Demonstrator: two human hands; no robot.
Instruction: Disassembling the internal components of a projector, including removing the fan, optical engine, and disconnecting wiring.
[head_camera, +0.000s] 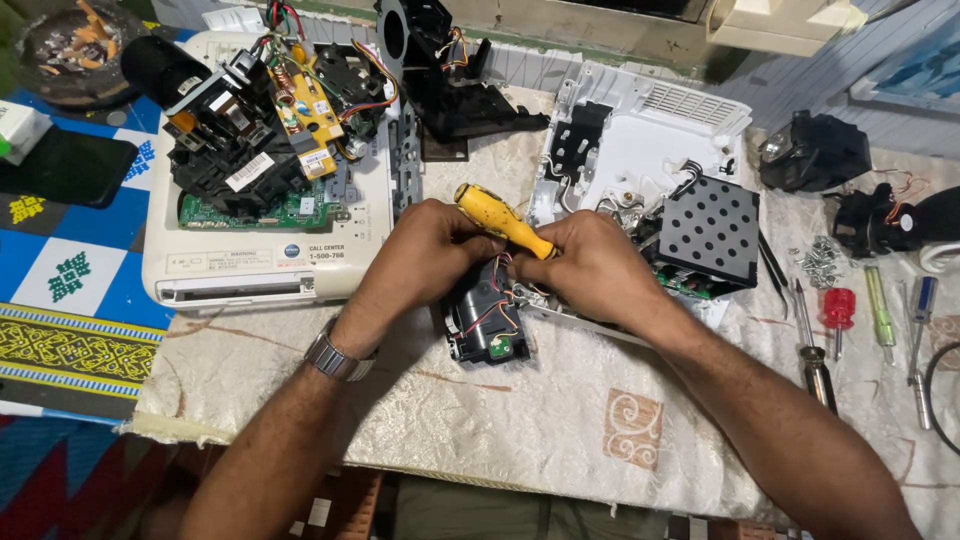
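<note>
My left hand (425, 255) and my right hand (590, 265) meet at the middle of the table. A yellow-handled screwdriver (500, 218) lies across both, its handle gripped in my right hand with my left fingers at its upper end. Under the hands sits a small black module (487, 322) with red, black and blue wires and a little green board. My left hand steadies that module from the left. A metal watch (338, 357) is on my left wrist. The screwdriver's tip is hidden behind my right hand.
An opened white device base (255, 268) with black parts and circuit boards lies at the left. A white housing (640, 130) with a perforated black plate (712, 232) lies to the right. Several screwdrivers (838, 312), loose screws (820, 260) and black parts lie at the far right. An ashtray (70, 50) is top left.
</note>
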